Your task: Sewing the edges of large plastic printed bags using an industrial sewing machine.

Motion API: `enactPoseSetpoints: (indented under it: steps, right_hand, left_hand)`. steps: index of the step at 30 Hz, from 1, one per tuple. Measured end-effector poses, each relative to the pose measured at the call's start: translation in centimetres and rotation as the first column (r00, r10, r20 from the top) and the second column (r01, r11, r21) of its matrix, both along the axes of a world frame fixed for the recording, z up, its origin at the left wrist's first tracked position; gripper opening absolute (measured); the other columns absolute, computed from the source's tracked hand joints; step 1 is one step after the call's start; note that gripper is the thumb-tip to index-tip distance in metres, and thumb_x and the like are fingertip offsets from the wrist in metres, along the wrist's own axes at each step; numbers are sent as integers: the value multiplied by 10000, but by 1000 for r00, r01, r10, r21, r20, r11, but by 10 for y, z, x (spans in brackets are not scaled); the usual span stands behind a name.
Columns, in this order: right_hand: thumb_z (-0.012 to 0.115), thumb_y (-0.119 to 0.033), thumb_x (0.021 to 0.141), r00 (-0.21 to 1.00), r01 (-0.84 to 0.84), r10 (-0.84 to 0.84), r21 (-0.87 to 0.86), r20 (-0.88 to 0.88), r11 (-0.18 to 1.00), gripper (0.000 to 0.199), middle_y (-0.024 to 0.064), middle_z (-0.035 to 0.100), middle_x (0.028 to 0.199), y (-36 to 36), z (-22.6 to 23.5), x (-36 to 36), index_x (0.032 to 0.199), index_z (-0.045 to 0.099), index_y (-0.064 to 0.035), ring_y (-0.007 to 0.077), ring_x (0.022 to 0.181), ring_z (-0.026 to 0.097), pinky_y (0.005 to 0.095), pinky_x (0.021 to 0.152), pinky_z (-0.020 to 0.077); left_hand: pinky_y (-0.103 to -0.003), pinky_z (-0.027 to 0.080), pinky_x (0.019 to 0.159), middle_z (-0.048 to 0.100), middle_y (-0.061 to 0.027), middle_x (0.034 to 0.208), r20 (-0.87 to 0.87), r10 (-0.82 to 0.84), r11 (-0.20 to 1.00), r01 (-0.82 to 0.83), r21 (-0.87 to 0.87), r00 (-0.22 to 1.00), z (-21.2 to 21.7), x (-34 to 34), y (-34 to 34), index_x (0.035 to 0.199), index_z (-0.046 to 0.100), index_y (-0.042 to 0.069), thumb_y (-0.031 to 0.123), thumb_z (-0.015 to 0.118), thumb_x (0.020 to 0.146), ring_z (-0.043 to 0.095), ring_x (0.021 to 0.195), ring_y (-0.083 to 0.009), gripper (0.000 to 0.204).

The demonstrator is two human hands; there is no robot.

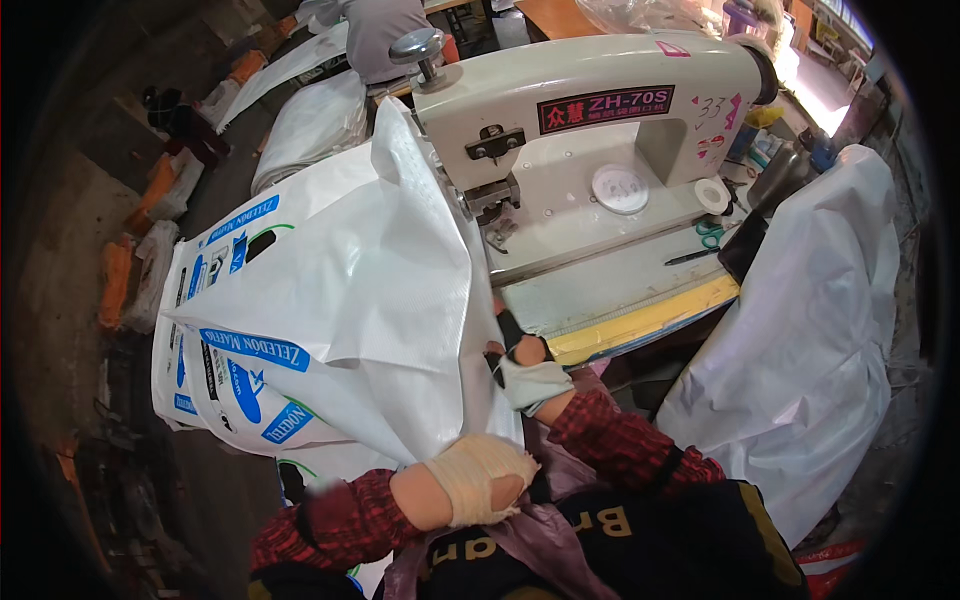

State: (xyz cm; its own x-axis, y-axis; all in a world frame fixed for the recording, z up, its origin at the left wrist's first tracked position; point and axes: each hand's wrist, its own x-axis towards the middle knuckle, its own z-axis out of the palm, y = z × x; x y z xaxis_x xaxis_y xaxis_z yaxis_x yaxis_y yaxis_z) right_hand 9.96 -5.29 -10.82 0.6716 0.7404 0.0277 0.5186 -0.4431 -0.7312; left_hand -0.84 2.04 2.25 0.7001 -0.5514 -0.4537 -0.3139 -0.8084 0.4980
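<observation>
A large white woven sack (400,290) with blue printed panels spreads over the left side, its upper part standing against the head of a cream sewing machine (590,90). My right hand (535,372), in black and pale wrapping, is closed on the sack's right edge just below the machine bed. Lower down, my left hand (480,478), wound in a beige bandage, curls closed at the sack's near edge by my lap; its fingertips are largely hidden. The sack's edge runs beside the needle area (495,205), which the raised fabric partly covers.
On the machine bed lie a white round disc (620,188), a tape roll (712,196), green-handled scissors (710,236) and a black pen (692,257). White sacking (800,350) hangs at the right. Stacked sacks (315,125) and a person (385,40) are beyond.
</observation>
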Motion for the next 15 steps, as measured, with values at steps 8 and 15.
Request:
enactPoseSetpoints:
  steps: [8,15]
  right_hand:
    - [463,-195,809,995,26,4,-309,96,951,496,236,600,749,17,15,24,1266,353,-36,377,681,609,452,573,476]
    - [443,-268,840,1000,21,-27,-391,-11,920,428,239,603,797,39,21,51,1217,376,-78,375,705,610,464,612,469]
  left_hand:
    - [-406,463,526,603,-120,674,175,95,991,-110,77,980,-14,-13,4,738,616,66,220,624,673,598,630,-329,167]
    - [-394,472,507,622,-131,665,164,-5,977,-30,212,986,-34,38,-8,748,621,48,252,644,681,622,626,-310,216]
